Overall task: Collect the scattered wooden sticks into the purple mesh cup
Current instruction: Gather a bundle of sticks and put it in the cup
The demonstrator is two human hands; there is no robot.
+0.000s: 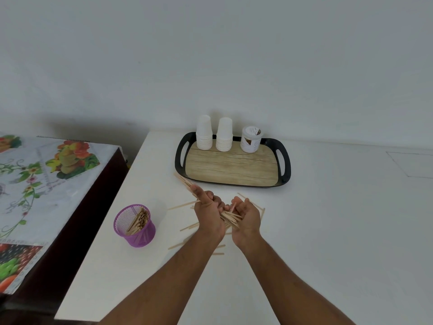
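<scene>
The purple mesh cup [135,225] stands on the white table [328,231], left of my hands, with several wooden sticks leaning inside it. My left hand [207,208] grips a bundle of wooden sticks [230,217] that juts out past its fingers toward the tray. My right hand [246,213] is cupped against the near end of the same bundle, with a stick pinched at its fingertips. Several loose sticks [187,227] lie scattered on the table under and around both hands.
A black tray [284,170] with a wood-pattern base sits behind my hands, holding two stacks of white paper cups [204,136] and a small white jar [251,139]. A lower table with a floral cloth [46,179] stands to the left. The white table's left edge runs near the cup.
</scene>
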